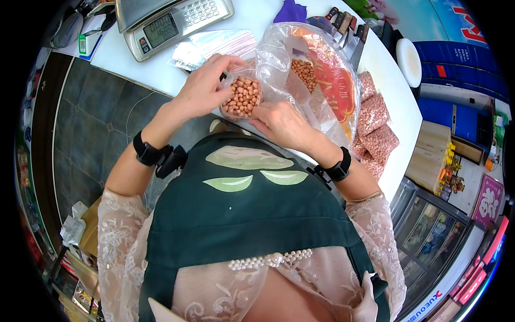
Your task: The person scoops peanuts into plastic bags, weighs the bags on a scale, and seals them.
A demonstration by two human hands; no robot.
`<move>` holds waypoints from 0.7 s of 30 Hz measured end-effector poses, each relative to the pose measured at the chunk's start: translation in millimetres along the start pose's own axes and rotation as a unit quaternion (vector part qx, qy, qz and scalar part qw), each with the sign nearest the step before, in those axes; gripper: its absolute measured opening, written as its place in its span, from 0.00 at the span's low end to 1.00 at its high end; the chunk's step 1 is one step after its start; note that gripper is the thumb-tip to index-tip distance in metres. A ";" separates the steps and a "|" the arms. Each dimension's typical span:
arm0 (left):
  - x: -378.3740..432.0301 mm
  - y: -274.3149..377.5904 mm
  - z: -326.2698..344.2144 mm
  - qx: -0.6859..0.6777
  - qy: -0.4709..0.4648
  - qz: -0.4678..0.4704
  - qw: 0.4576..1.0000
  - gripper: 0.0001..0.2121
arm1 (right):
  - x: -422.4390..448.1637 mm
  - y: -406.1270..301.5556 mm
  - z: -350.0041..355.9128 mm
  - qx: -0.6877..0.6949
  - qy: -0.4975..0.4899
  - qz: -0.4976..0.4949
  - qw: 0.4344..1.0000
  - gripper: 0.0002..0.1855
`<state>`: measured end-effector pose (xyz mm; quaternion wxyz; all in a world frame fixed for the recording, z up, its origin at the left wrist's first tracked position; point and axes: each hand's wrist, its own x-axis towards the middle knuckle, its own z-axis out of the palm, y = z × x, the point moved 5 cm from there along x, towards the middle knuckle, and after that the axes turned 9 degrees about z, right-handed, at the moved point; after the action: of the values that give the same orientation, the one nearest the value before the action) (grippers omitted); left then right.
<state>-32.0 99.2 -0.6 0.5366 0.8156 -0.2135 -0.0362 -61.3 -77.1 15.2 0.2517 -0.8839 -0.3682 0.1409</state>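
A small clear plastic bag point(241, 98) of reddish-skinned peanuts sits between my hands at the table's near edge. My left hand point(205, 86) grips its left side, thumb against the peanuts and fingers over the upper rim. With thumb and fingertips, my right hand point(281, 122) pinches its lower right edge. Just right of it stands a large clear printed sack point(277, 68), its mouth wide. Loose peanuts point(304, 75) lie inside that sack, along with a translucent scoop point(299, 90).
A digital scale point(173, 28) stands at the back left, near a stack of flat zip bags point(221, 42). Filled peanut bags point(374, 112) are piled at the right. Behind the sack lie several scrapers or knives point(346, 30) and a purple cloth point(290, 12).
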 end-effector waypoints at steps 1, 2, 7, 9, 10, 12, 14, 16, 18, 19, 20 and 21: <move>4.5 -1.2 -3.9 0.035 0.026 -0.003 0.999 0.22 | 0.5 -1.5 -0.8 0.012 0.009 -0.012 1.000 0.08; 8.0 -9.9 -4.0 0.036 0.031 -0.006 0.999 0.22 | 0.7 -2.7 -0.2 0.012 0.006 -0.016 1.000 0.08; 14.9 -17.4 -20.0 -0.082 0.059 -0.158 0.982 0.05 | 9.6 -6.6 -20.3 -0.019 0.028 -0.081 0.996 0.07; 3.7 -4.1 -42.7 -0.066 0.131 -0.168 0.975 0.04 | 18.9 -13.6 -47.9 -0.025 0.052 -0.095 0.994 0.06; -3.2 3.0 -53.7 -0.058 0.145 -0.170 0.973 0.04 | 24.3 -18.4 -65.6 -0.029 0.078 -0.091 0.992 0.06; -11.8 25.3 -81.2 -0.086 0.226 -0.097 0.965 0.04 | 36.4 -29.3 -91.8 -0.010 0.098 -0.120 0.988 0.05; -13.0 40.2 -102.4 -0.052 0.237 -0.101 0.965 0.04 | 51.3 -37.4 -108.1 -0.021 0.115 -0.138 0.983 0.06; -11.4 48.3 -122.6 -0.060 0.234 -0.114 0.964 0.05 | 74.8 -43.0 -117.3 -0.032 0.112 -0.153 0.981 0.04; -9.7 60.6 -145.9 -0.049 0.260 -0.084 0.961 0.05 | 98.5 -54.8 -130.6 -0.053 0.143 -0.185 0.971 0.02; -8.9 59.9 -166.4 -0.059 0.283 -0.053 0.956 0.04 | 111.3 -63.5 -141.7 -0.053 0.170 -0.224 0.958 0.02; -7.2 56.2 -183.0 -0.074 0.304 -0.025 0.949 0.04 | 128.7 -61.2 -147.2 -0.044 0.192 -0.200 0.960 0.03; -1.2 50.8 -201.6 -0.068 0.307 -0.019 0.949 0.04 | 150.4 -63.1 -151.3 -0.058 0.195 -0.210 0.956 0.03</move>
<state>9.3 256.1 129.4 0.6299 0.7524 -0.0204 0.1914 71.5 17.9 166.4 0.2909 -0.8102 -0.4964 -0.1120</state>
